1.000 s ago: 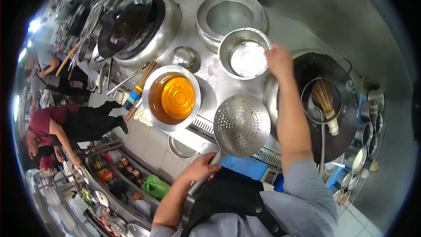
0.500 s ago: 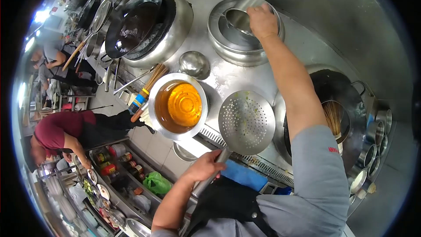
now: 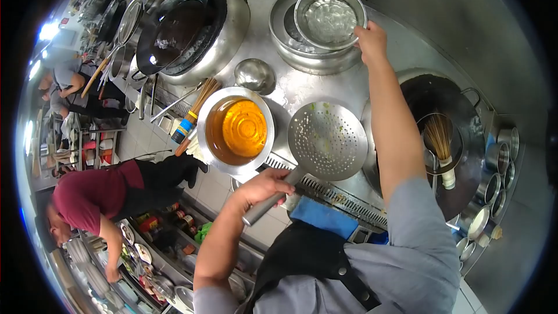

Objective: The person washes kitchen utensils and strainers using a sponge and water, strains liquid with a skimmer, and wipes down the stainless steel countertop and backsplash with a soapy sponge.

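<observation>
My right hand (image 3: 371, 42) grips the rim of a round metal bowl (image 3: 330, 17) holding clear liquid. It is held over a wide steel pot (image 3: 285, 43) at the back of the counter. My left hand (image 3: 264, 188) is closed around the handle of a perforated skimmer (image 3: 328, 141), whose round head carries small green bits. Just left of the skimmer stands a metal pot (image 3: 203, 122) of clear orange oil. An upturned round metal ladle or bowl (image 3: 254, 76) lies behind the oil pot.
A dark wok (image 3: 174, 38) rests on the left burner. In another wok (image 3: 418, 90) on the right lie a bamboo brush (image 3: 439, 136) and a ladle. Small containers (image 3: 497, 157) line the right edge. A person in a red shirt (image 3: 96, 195) bends over shelves at left.
My right hand has lifted the bowl up out of the wide pot, now with liquid in it. My left hand and the skimmer have shifted slightly up. The person in red has moved their arm.
</observation>
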The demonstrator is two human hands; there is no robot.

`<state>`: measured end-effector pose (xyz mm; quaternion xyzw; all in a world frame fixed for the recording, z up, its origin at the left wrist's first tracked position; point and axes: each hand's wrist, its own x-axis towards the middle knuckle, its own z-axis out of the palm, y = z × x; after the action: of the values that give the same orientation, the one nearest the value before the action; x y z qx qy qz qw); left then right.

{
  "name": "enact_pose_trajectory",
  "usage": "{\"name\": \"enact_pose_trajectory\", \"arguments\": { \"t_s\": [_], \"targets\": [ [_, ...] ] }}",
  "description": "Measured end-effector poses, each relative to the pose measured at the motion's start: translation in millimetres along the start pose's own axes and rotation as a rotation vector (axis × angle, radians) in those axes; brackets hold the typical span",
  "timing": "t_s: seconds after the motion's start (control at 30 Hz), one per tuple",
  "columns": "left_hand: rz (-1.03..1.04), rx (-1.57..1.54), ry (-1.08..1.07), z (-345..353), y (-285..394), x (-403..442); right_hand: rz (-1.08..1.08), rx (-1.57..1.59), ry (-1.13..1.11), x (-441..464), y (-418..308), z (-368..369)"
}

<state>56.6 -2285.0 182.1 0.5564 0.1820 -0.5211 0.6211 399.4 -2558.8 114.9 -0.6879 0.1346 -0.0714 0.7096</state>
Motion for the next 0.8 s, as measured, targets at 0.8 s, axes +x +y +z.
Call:
{"name": "enact_pose_trajectory", "arguments": {
  "t_s": [0.8],
  "targets": [
    [0.015,0.238,-0.046,25.8,44.0,-21.4,-1.007,-0.850,-0.047,-199.7,-42.5,-74.0]
  ]
}}
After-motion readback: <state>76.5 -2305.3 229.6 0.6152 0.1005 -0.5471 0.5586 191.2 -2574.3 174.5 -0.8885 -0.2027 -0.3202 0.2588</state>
